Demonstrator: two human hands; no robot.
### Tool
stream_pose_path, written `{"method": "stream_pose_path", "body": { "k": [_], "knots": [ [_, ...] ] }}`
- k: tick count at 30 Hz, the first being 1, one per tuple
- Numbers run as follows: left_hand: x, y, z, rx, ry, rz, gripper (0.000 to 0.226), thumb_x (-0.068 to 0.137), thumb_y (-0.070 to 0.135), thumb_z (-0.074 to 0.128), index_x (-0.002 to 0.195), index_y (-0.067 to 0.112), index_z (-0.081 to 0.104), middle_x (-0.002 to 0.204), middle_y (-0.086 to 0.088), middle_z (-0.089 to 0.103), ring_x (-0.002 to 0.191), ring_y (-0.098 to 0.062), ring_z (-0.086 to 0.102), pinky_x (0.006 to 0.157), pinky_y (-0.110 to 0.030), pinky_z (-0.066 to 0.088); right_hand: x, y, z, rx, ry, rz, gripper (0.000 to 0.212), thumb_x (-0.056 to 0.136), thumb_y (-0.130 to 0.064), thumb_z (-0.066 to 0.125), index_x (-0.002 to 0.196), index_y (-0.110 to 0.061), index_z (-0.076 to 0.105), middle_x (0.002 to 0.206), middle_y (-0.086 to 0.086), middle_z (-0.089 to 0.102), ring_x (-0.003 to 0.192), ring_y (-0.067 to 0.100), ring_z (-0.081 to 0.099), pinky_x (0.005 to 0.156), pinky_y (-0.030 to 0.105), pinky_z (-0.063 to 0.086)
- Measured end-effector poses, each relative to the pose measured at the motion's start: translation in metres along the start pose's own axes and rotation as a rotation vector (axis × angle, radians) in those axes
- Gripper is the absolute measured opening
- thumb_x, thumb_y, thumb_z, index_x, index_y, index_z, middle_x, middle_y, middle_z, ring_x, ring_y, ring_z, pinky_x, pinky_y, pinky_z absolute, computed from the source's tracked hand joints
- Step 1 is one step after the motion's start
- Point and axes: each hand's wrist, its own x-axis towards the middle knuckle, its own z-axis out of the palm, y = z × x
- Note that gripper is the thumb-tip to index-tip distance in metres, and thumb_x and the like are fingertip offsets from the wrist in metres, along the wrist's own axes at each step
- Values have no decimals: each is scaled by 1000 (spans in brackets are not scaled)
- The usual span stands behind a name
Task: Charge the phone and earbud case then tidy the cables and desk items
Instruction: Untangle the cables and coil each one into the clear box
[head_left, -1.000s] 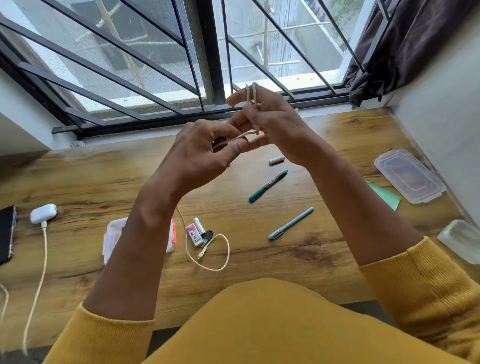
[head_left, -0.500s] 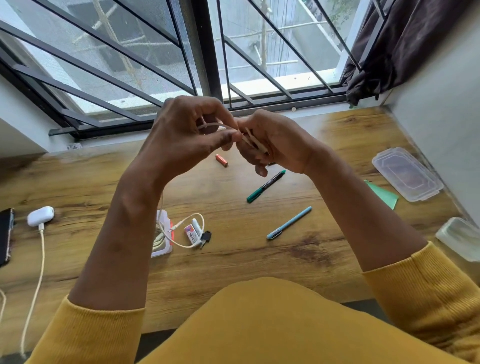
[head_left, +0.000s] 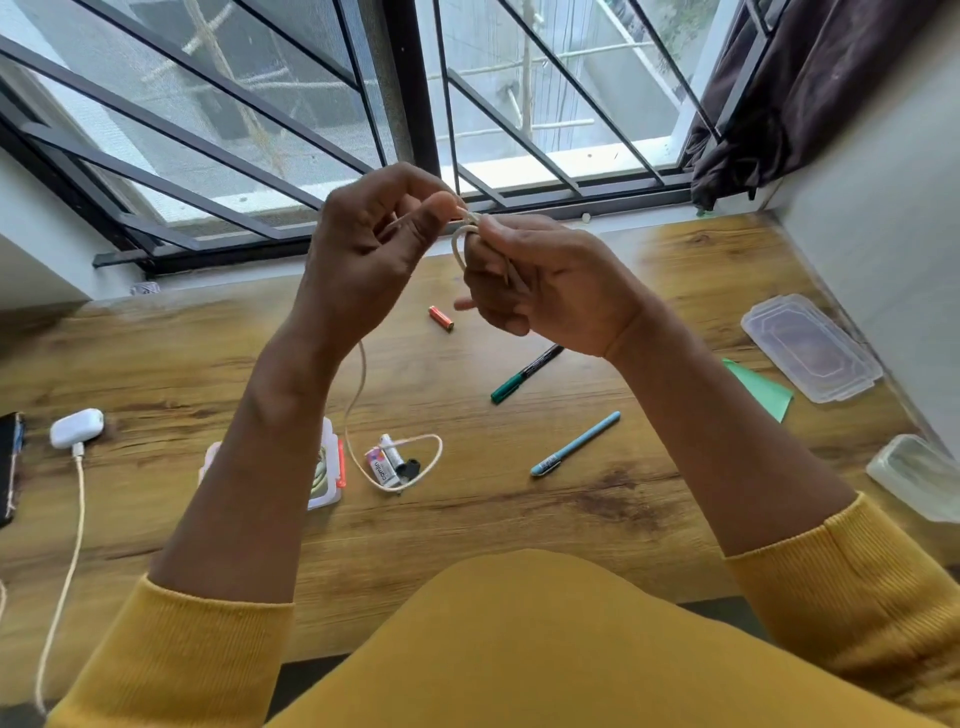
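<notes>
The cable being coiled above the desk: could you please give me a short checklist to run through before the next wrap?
1. Coil secured: right hand grips loops of the cable. Ok.
2. Feeding end held: left hand pinches the strand beside the coil. Ok.
3. Slack free to lift: the tail loops around the small items on the desk; it may drag them. Not ok.
4. Tail's far end unplugged: the left forearm hides part of it. Cannot tell.
5. Earbud case on charge: a separate cable is plugged in. Ok.
6. Storage free: clear container sits at the right, uncovered by other items. Ok.
</notes>
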Motion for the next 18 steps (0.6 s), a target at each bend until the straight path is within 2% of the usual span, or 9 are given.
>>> {"method": "stream_pose_path", "body": {
  "k": [1, 2, 3, 4, 6, 8, 11, 14, 18],
  "knots": [
    [-3, 0, 4, -22, 11, -22, 23, 110, 23, 58, 107, 3, 69, 85, -5, 70, 73, -27, 62, 62, -45, 47, 0, 1, 0, 31, -8, 0, 35, 112, -19, 26, 83, -13, 44, 63, 6, 34, 56, 24, 36, 83, 41, 53],
    [-6, 1, 7, -58, 18, -48, 21, 111, 22, 54, 107, 5, 67, 84, 10, 68, 73, -13, 61, 64, -35, 46, 0, 2, 1, 70, -20, -3, 37, 113, -18, 24, 83, -13, 44, 61, 5, 39, 58, 25, 43, 95, 50, 53],
    [-8, 1, 11, -102, 22, -74, 20, 112, 20, 50, 108, 6, 65, 81, 17, 66, 72, -1, 58, 66, -26, 43, 1, 2, 1, 115, -36, -13, 39, 114, -17, 21, 83, -12, 44, 60, 4, 42, 60, 27, 49, 101, 56, 49],
    [-9, 1, 15, -137, 23, -99, 22, 114, 18, 46, 111, 5, 64, 81, 18, 63, 69, 2, 55, 66, -19, 41, 2, 2, 3, 169, -54, -27, 41, 114, -16, 18, 84, -12, 45, 59, 3, 44, 61, 28, 54, 98, 53, 50],
    [-12, 5, 22, -158, 22, -139, 29, 115, 19, 40, 119, 3, 65, 85, 11, 60, 66, 0, 51, 64, -17, 38, 3, 4, 5, 311, -84, -46, 44, 113, -18, 15, 84, -11, 46, 57, 4, 46, 61, 25, 58, 79, 42, 47],
    [-13, 9, 25, -177, 22, -159, 32, 116, 21, 38, 122, 7, 67, 87, 4, 59, 64, -1, 50, 62, -20, 38, 3, 7, 6, 449, -75, -40, 45, 112, -24, 17, 82, -11, 47, 55, 4, 47, 60, 24, 56, 72, 40, 35],
    [-13, 13, 27, -170, 30, -196, 29, 115, 24, 41, 113, 14, 68, 85, 7, 61, 65, -10, 54, 58, -21, 41, 1, 13, 5, 548, -34, -40, 39, 111, -28, 21, 82, -12, 42, 57, 4, 49, 62, 23, 56, 91, 48, 39],
    [-12, 11, 23, -100, 7, -211, 34, 114, 29, 42, 112, 9, 70, 87, 7, 64, 71, -9, 58, 60, -20, 43, 1, 18, 7, 525, 20, -35, 37, 111, -27, 22, 84, -13, 41, 65, 6, 52, 72, 25, 58, 103, 54, 44],
    [-10, 9, 18, -28, -15, -203, 34, 114, 32, 42, 107, 12, 68, 93, -6, 68, 75, -15, 64, 63, -32, 48, 1, 25, 6, 385, 73, -7, 35, 113, -25, 22, 90, -11, 45, 81, 10, 61, 89, 31, 58, 108, 60, 31]
  ]
}}
